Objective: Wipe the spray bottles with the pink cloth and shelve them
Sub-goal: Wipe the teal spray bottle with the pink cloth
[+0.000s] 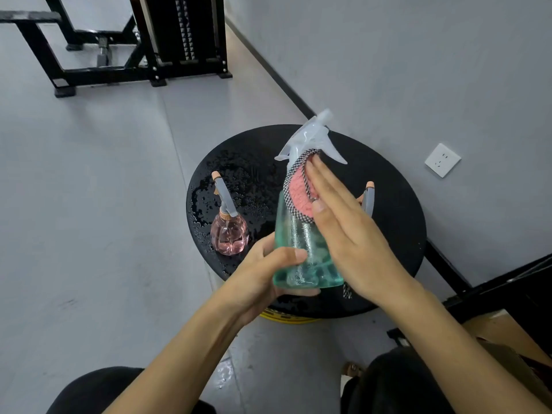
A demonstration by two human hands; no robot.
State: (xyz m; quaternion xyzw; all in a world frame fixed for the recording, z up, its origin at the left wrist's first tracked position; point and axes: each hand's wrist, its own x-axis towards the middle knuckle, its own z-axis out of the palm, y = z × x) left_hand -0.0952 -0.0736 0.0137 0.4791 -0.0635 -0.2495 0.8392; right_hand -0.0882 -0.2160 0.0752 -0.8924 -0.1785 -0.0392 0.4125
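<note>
my left grip clamps the teal spray bottle, flat right grip presses pink cloth on it; pink spray bottle waits, i think.

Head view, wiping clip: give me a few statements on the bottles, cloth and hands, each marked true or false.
1. The left hand grips the green bottle near its base. True.
2. The right hand presses the pink cloth against that bottle with straight fingers. True.
3. The pink bottle lies on its side. False: it stands upright on the black round top.
4. The black round top is dry. False: water droplets cover its left part.
</note>
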